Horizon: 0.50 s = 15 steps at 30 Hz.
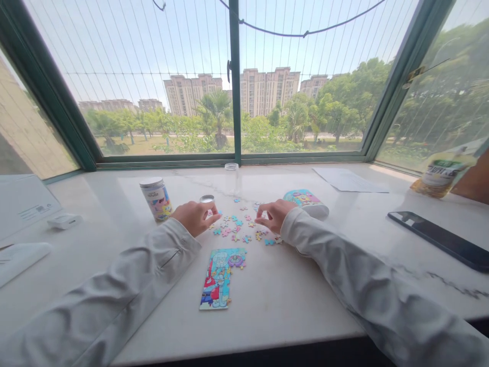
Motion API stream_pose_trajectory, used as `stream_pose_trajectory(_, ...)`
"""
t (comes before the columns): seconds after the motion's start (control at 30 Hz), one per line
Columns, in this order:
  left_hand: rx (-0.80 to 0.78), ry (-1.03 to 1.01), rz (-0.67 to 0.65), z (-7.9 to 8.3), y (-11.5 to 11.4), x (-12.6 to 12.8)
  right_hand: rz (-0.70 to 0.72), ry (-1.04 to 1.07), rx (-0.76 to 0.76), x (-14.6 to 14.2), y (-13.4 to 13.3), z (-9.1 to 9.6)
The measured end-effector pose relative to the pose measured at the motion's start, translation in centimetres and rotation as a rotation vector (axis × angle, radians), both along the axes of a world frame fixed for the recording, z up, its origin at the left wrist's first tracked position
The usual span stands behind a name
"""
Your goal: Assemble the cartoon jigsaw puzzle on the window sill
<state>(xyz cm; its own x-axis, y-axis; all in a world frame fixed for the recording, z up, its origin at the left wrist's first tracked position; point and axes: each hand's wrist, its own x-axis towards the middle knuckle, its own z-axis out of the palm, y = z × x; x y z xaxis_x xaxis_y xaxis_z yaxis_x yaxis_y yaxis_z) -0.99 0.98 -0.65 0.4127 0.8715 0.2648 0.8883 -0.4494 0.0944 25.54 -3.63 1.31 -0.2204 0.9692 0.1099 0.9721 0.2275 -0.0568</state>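
The window (233, 81) fills the far side, and below it the white table (305, 285) runs the full width in front of me. A dark flat tablet (439, 238) lies on the table well off to my right, and a sheet of paper (349, 180) lies beyond it, near the window frame.

The finished strip of puzzle (220, 278) lies flat between my two forearms, nearer to me than either hand and touching neither. A round printed tin (307, 200) lies on its side just beyond my right hand (273, 214). A printed can (156, 198) stands upright just to the left of my left hand (194, 216).

My left hand rests on the table with its fingers curled in and thumb meeting fingertips. It looks pinched on something small and blue, but the view is too coarse for me to tell whether it truly holds a piece. My right hand is arched, its fingertips (261, 221) pressed down at the right edge of the scatter. I cannot tell whether they grip a piece or only touch one.

The loose puzzle pieces (239, 227) lie spread on the table between my hands, just beyond the finished strip. A small clear jar (207, 199) stands right behind my left hand.
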Motion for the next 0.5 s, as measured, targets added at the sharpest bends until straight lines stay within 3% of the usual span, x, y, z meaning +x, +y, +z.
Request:
stream_pose_trajectory(0.17, 0.017, -0.023, 0.011, 0.2, -0.2, 0.1, -0.295, 0.03, 0.186, 5.1, 1.2, 2.4)
stream_pose_trajectory(0.23, 0.023, -0.026, 0.026, 0.3, -0.4, 0.2, -0.41, 0.012, 0.194, 7.5, 1.8, 3.0)
stream_pose_trajectory(0.5, 0.072, -0.069, 0.004, 0.4, -0.5, 0.2, -0.603, 0.039, 0.166, 13.5, 4.0, 2.1)
